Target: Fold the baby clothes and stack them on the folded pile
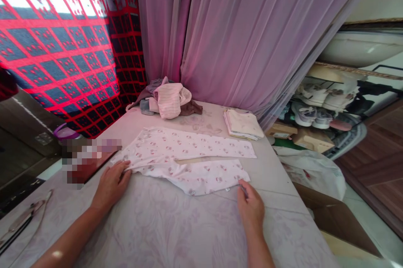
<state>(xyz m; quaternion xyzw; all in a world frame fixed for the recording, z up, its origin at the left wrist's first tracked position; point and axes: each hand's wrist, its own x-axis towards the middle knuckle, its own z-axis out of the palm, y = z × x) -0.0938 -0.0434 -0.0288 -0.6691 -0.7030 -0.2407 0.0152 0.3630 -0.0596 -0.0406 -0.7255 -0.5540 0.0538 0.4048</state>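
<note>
A pair of pale pink printed pants [189,146] lies spread on the bed, its waist to the left and its two legs stretched to the right. My left hand [113,183] is closed at the near corner of the waistband, fingertips on the cloth. At the cuff of the nearer leg, my right hand [251,203] pinches the edge between thumb and fingers. A small white tag shows on that leg's near edge. Beyond the pants, to the right, sits a stack of folded light clothes [243,124].
A heap of crumpled clothes [170,99] lies at the back against the purple curtain [245,37]. A dark red flat object [94,167], partly blurred, is by my left hand. Cables [28,217] lie at the left. Shoes [310,114] and an open cardboard box [336,217] stand beyond the right edge.
</note>
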